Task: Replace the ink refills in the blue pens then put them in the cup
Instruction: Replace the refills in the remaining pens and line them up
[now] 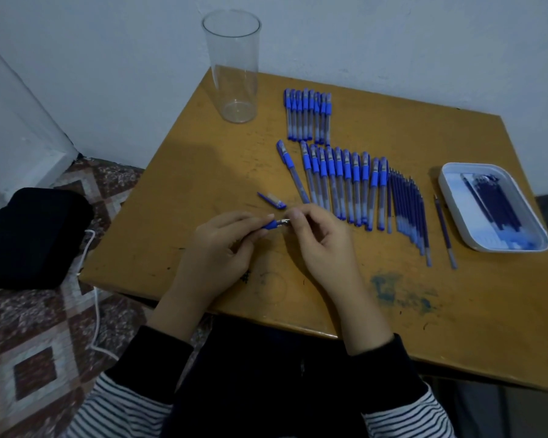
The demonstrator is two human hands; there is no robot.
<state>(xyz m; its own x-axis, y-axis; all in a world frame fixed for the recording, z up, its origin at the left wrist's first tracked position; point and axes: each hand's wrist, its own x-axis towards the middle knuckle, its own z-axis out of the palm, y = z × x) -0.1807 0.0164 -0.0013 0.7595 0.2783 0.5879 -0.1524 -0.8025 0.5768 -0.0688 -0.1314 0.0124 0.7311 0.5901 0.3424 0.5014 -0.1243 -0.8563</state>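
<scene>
**Both hands on one uncapped pen, cup not yet filled**

Nearest to me are the two striped sleeves with dark cuffs. Just over the front part of the desk, the left hand has its fingers curled round the blue grip of a pen. The right hand pinches the metal tip end of the same pen. I judge this hold is for twisting the tip section off so that the refill can come out.

Just behind the hands lies a loose cap, probably put down to free the tip.

Further on there is a long row of capped pens, laid side by side so that each is easy to take. Touching its right end is a row of bare refills, and one single refill lies apart from them. To the right is a white tray with more refills in it. I cannot tell which are new and which are used.

Behind the long row is a smaller group of pens. At the far left corner stands the clear cup, upright, with no pen in it. So the task looks to be at an early stage.

I can read no brand, label or writing anywhere; the pens are too small.
</scene>
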